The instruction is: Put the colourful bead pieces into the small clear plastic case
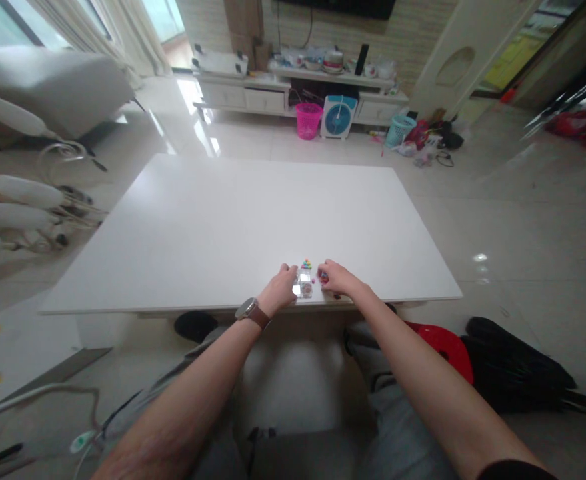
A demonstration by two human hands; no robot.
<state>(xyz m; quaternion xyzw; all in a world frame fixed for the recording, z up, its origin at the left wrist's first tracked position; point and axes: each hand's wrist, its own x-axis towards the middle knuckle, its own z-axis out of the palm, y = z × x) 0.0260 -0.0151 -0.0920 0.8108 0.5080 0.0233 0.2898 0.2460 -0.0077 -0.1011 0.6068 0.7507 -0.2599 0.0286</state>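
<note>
Near the front edge of the white table (253, 220), my left hand (279, 291) grips the left side of a small clear box (304, 285). The box looks divided into compartments, and something small and brownish shows in its near right one. My right hand (339, 278) is just right of the box, fingers bent together over a few small red and blue pieces (324, 276). What lies between its fingertips is too small to make out. Behind the box sits a little heap of bright multicoloured pieces (307, 265). A tiny pink piece (313, 281) lies between box and right hand.
Beyond the table stand a pink basket (309, 121), a blue and white fan (339, 117) and a light blue basket (400, 130) before a white cabinet (267, 100). A red seat (445, 347) is at the right, and several white padded objects (27, 191) at the left.
</note>
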